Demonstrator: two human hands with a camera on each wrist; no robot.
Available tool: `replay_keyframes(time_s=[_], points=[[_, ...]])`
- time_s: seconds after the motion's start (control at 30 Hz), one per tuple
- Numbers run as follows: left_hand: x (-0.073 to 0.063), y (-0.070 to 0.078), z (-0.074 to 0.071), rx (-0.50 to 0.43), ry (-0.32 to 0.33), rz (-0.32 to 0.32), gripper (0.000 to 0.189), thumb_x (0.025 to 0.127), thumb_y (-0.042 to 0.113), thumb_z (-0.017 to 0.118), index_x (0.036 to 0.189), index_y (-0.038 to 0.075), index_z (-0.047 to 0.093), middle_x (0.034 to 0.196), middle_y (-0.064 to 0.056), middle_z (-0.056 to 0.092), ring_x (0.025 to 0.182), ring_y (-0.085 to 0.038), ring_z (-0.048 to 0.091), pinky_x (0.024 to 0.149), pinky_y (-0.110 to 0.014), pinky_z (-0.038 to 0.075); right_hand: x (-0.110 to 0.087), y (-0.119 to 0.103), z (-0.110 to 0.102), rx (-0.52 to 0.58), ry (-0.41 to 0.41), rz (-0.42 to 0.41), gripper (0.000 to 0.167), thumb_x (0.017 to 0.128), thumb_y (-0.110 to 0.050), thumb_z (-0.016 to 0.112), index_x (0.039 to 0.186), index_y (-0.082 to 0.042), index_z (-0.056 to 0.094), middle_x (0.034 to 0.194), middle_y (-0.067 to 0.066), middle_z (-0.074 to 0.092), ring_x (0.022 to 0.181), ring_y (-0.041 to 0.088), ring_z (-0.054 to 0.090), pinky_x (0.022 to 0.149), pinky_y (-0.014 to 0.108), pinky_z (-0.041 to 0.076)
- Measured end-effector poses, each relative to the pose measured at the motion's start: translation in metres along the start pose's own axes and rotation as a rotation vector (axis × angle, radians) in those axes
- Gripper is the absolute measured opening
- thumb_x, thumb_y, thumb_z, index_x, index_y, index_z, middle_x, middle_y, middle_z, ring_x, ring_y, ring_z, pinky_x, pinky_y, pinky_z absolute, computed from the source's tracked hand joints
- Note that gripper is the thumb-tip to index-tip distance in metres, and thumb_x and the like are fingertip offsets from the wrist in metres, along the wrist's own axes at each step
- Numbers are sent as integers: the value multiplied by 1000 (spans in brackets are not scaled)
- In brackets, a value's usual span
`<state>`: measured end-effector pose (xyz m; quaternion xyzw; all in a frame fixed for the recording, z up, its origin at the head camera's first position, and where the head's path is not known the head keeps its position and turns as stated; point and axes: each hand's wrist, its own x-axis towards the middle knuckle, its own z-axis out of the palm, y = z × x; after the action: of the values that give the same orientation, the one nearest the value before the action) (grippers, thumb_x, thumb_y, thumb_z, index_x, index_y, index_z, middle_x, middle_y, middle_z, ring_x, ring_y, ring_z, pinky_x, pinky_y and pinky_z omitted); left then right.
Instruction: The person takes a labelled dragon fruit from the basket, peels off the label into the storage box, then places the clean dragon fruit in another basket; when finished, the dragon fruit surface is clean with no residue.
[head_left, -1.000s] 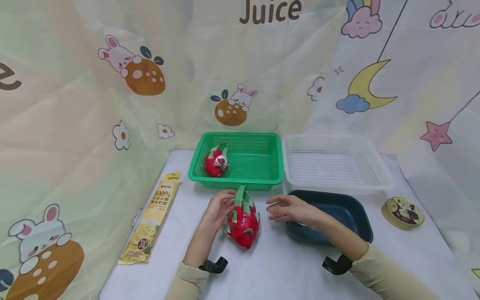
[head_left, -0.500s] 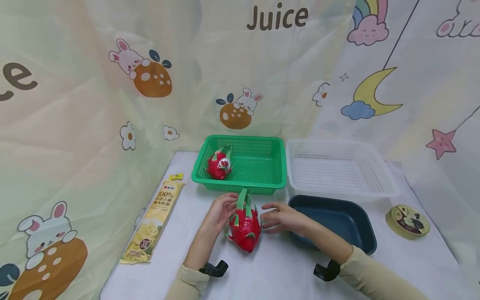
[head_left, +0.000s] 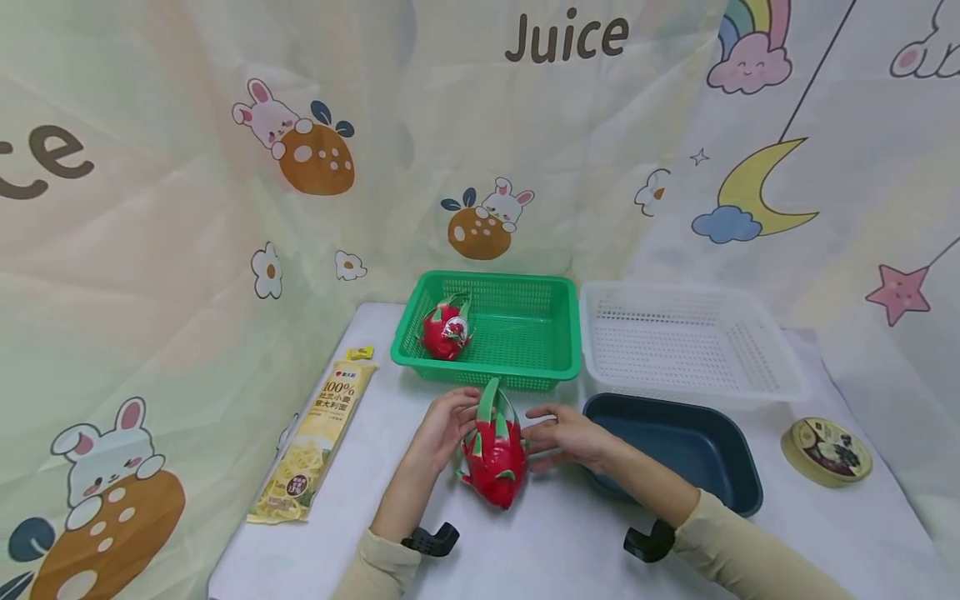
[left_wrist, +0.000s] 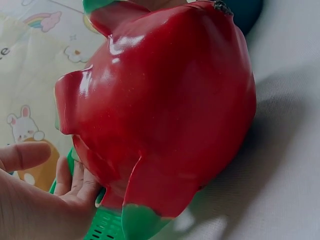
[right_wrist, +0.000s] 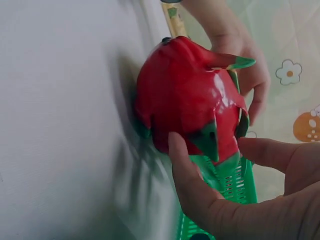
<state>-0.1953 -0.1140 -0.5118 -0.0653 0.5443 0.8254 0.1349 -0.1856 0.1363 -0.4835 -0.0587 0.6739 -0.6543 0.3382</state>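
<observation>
Two hands, my left hand (head_left: 448, 423) and right hand (head_left: 564, 433), cup the dragon fruit (head_left: 492, 452) from both sides with curled fingers, just in front of the green basket (head_left: 558, 358) on the table.

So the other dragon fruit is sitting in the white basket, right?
Not quite. The other dragon fruit is sitting in the green basket, at its left end. The white basket beside it holds nothing you can see. The head view shows this.

Head overview; wrist close-ups of dragon fruit (head_left: 491, 457)
</observation>
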Motion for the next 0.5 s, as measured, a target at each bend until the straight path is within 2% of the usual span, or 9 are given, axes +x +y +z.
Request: replay_keyframes(time_s=[0.2,0.5], points=[[0,0,0,3,-3,3,28,104,10,51,127,-6,56,114,-9,71,105,-24,73,92,-31,59,1,-1,0,6,2,-1,58,101,-5,62,149,12,34,123,25,67,112,42,70,91,62,56],[-4,2,-3,13,-17,-9,37,104,12,56,135,-9,51,117,-9,67,100,-19,72,90,-29,60,5,5,-2,12,-32,-5,57,95,4,65,145,16,39,114,24,72,101,32,74,92,63,55]])
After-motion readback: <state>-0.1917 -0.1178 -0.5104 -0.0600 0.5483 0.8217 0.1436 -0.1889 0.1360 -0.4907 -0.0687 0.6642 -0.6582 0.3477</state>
